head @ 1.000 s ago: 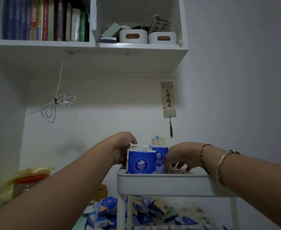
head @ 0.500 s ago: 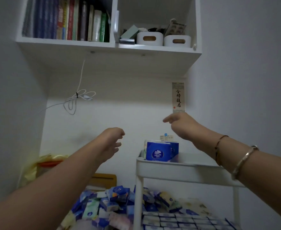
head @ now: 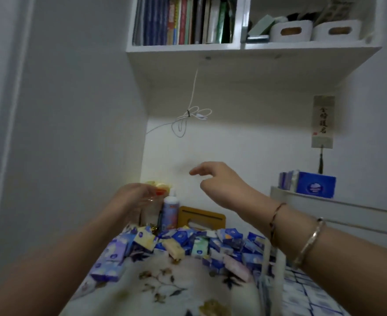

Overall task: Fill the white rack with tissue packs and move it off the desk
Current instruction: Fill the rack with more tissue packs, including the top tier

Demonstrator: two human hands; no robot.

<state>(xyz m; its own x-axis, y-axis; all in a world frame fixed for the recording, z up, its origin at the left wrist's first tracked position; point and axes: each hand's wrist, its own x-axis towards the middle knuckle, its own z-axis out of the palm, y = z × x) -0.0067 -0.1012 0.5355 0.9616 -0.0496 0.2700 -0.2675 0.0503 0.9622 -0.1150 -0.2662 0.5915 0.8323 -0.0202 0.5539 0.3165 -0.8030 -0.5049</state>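
Hovering empty above loose tissue packs (head: 181, 242) on the surface (head: 165, 290), the left hand (head: 134, 197) and right hand (head: 220, 181) hang with relaxed fingers.

Both forearms are bare, without sleeves. The right wrist wears a thin dark cord bracelet (head: 276, 215) and a plain metal bangle (head: 310, 244).

White rack (head: 306, 202) at right edge, top tier holds upright blue tissue packs (head: 311, 184). Loose tissue pack pile (head: 188, 245) mid-desk, more packs in lower tier (head: 302, 297).
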